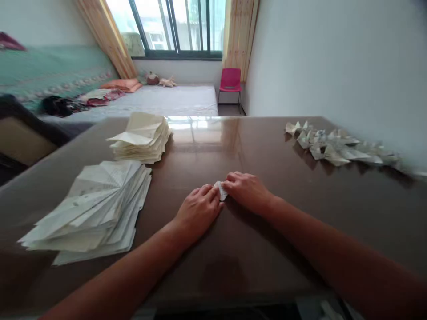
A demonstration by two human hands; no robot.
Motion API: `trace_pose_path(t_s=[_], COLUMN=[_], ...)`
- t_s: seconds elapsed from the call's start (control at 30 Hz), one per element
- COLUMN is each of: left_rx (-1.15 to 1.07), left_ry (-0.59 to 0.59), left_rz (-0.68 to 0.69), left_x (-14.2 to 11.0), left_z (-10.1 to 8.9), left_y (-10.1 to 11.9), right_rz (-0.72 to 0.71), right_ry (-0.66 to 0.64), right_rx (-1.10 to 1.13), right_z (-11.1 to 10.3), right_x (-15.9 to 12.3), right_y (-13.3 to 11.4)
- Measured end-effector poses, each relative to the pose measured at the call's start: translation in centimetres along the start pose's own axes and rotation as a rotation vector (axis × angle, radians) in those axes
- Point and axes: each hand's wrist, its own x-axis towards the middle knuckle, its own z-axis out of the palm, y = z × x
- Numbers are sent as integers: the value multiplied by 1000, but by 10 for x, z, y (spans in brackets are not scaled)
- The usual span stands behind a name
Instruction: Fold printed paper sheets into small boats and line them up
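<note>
Small folded paper [220,191] is showing white w/ tiny grey marks. Nr stack [95,204] is looking off-white w/ grey print; far stack [143,140] is looking creamier, more yellow. Folded pcs [334,155] on R are showing greyish-cream. Tabletop [193,275] is gleaming dk brown. Chair [230,79] is showing hot pink, curtains [238,31] lt orange-tan, pillow [120,84] orange, bedsheet [182,98] whitish, window frame [178,54] dk green.
</note>
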Motion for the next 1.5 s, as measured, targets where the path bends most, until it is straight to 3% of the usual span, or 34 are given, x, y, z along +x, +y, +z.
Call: trace_pose_path(t_s=[0.23,0.67,0.9,1.03,1.2,1.37,1.5], left_rx=[17,-28,11,-1,-144,-292,-375], left_ry=[23,40,53,53,78,32,34], left_rz=[12,-58,-7,10,-33,-104,-135], left_x=[-1,2,1,2,1,3,4], left_z=[2,2,5,4,5,4,5], left_y=[3,-4,-2,0,-7,-13,-14], right_rz=[10,20,-82,-70,115,146,175], right_ry=[-68,-106,-80,-37,90,65,53], right_rx=[-36,-56,0,107,310,566,687], right_z=[-9,-12,-21,-13,6,22,23], right_x=[-4,-10,-11,-6,2,6,7], right_y=[-18,-25,-23,-17,0,12,16])
